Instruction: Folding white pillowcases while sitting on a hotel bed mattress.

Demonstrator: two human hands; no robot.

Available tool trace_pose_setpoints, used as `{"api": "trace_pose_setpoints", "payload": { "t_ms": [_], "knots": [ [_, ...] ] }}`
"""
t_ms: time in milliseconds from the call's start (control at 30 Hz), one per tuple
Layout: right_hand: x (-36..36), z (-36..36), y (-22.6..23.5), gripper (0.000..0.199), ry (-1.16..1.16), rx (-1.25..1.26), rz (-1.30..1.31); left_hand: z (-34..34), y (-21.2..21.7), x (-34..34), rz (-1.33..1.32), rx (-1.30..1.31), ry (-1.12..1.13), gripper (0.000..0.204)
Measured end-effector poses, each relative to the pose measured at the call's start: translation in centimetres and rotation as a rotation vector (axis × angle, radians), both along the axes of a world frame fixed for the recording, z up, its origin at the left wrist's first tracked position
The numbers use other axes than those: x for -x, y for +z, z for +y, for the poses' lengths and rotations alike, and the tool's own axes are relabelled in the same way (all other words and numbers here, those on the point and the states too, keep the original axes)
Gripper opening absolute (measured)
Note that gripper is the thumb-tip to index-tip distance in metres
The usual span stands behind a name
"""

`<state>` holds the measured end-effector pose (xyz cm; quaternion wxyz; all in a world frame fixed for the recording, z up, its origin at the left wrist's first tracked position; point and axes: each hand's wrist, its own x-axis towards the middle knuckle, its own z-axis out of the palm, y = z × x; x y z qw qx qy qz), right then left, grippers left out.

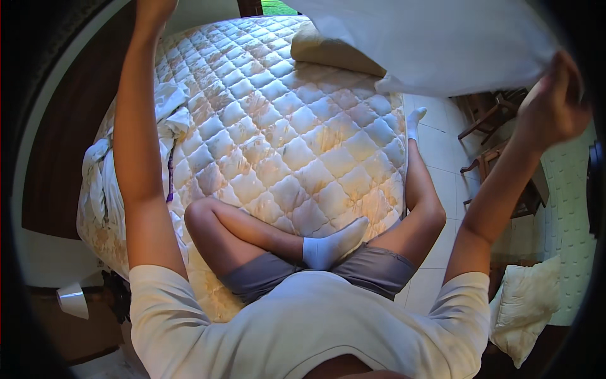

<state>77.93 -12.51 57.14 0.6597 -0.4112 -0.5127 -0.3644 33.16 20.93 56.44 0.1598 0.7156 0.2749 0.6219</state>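
Note:
A white cloth (435, 44) is lifted in the air at the upper right, its top cut off by the picture's edge. One corner of it is pinched in my right hand (555, 110), raised at the far right. My left hand (156, 9) is raised to the top edge at the left; its fingers lie outside the picture, so what it holds does not show. Below and beyond the cloth is a beige, flat-sided item (334, 52) on the quilted floral mattress (278, 145), partly covered by the cloth. I sit on the mattress with one leg folded and the other over its right side.
Crumpled white bedding (104, 180) lies along the mattress's left side. Wooden chairs (495, 120) stand on the tiled floor (435, 145) to the right. A cream cushion (530, 294) is at the lower right, a white lampshade (73, 300) at the lower left.

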Motion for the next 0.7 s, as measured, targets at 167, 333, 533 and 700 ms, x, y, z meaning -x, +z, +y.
{"api": "trace_pose_setpoints", "payload": {
  "t_ms": [167,333,533,700],
  "knots": [
    [11.8,-1.8,-14.4,0.029,0.854,0.255,-0.208,4.4,-11.8,6.4,0.147,0.153,0.023,0.021],
    [27.8,1.3,-23.7,0.025,1.137,0.626,-0.340,11.0,-23.1,15.6,0.344,0.395,0.263,0.031],
    [27.9,1.6,-36.0,0.035,1.136,1.037,-0.322,2.1,-37.9,21.0,0.581,0.338,0.561,0.063],
    [11.7,-1.1,-42.9,0.030,0.604,1.314,-0.010,-16.9,-42.4,19.0,1.162,0.904,0.380,0.072]
  ]
}}
